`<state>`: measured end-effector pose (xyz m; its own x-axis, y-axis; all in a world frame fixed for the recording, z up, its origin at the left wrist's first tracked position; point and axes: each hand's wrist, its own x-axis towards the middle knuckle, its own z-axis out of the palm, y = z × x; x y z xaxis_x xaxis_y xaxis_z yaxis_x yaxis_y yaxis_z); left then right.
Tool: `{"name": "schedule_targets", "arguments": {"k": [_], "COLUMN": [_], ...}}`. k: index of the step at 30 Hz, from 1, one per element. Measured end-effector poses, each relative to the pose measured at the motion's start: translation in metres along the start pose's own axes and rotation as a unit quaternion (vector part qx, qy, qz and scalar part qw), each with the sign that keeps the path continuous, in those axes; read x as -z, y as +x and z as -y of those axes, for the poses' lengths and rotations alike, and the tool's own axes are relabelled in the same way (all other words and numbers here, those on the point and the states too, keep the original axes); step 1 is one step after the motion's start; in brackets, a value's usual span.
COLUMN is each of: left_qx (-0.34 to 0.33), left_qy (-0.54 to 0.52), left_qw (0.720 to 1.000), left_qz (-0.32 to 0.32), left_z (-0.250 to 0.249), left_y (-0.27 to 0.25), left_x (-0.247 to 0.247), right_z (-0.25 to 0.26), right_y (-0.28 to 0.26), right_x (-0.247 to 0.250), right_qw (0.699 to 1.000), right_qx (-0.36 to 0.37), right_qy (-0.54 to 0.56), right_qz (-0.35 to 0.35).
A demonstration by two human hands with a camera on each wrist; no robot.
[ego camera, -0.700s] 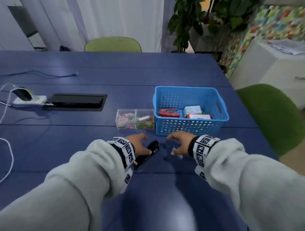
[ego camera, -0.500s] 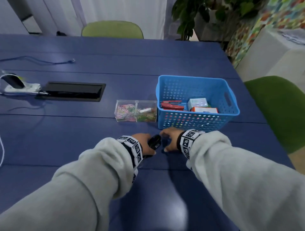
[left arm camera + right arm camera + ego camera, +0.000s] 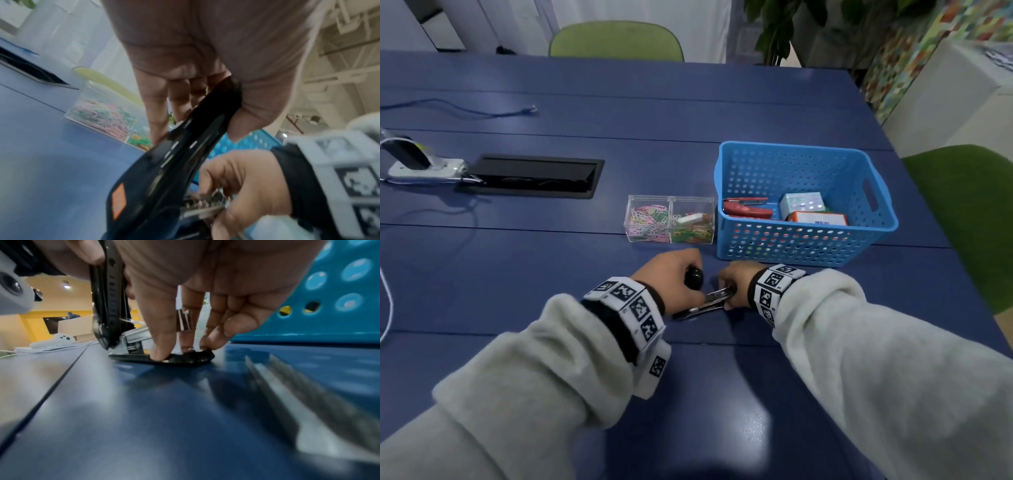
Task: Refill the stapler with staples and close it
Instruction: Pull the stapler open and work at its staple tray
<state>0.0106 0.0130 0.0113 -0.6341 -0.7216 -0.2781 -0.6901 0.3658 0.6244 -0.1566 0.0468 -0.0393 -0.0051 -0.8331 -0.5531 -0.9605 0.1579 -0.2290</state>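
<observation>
A black stapler (image 3: 702, 301) lies on the blue table (image 3: 551, 274) with its top cover swung up. My left hand (image 3: 688, 270) grips the raised cover (image 3: 195, 129) between thumb and fingers. My right hand (image 3: 726, 291) pinches the front end of the base (image 3: 180, 359) against the table, thumb on one side and fingers on the other. The bare metal magazine (image 3: 135, 335) shows between cover and base. A strip of staples (image 3: 304, 405) lies on the table just under my right wrist; the head view does not show it.
Just beyond my hands stands a blue basket (image 3: 804, 253) holding a red stapler (image 3: 746, 209) and small boxes (image 3: 815, 217). Left of it is a clear box of coloured paper clips (image 3: 669, 219). A power strip (image 3: 424, 168) and cable hatch (image 3: 530, 176) lie far left.
Both hands have closed in on the stapler. My left hand has swung the cover up from the closed stapler, and my right hand has moved left onto its front end.
</observation>
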Motion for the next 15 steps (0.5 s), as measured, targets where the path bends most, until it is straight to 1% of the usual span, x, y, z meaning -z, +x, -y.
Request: {"name": "schedule_targets", "arguments": {"k": [3, 5, 7, 9, 12, 15], "left_qx": [-0.001, -0.004, 0.011, 0.039, 0.073, 0.072], "left_qy": [-0.051, -0.037, -0.006, 0.025, 0.072, 0.156], "left_qw": [0.998, 0.998, 0.999, 0.999, 0.994, 0.981], "left_qz": [-0.033, -0.042, -0.042, -0.020, 0.039, 0.084], "left_z": [0.015, 0.031, 0.048, 0.062, 0.073, 0.072], "left_y": [-0.013, -0.021, -0.028, -0.033, -0.033, -0.025], "left_x": [0.014, 0.024, 0.032, 0.036, 0.032, 0.024], "right_z": [-0.005, -0.006, -0.006, -0.005, -0.004, -0.003], "right_y": [-0.005, -0.007, -0.008, -0.008, -0.007, -0.007], "right_x": [-0.005, -0.007, -0.009, -0.009, -0.010, -0.011], "right_qw": [1.000, 0.999, 0.999, 0.999, 0.998, 0.998], "right_qx": [-0.013, -0.020, -0.025, -0.034, -0.044, -0.051], "right_qy": [0.013, 0.018, 0.021, 0.025, 0.023, 0.020], "right_qz": [-0.014, -0.022, -0.026, -0.029, -0.028, -0.027]}}
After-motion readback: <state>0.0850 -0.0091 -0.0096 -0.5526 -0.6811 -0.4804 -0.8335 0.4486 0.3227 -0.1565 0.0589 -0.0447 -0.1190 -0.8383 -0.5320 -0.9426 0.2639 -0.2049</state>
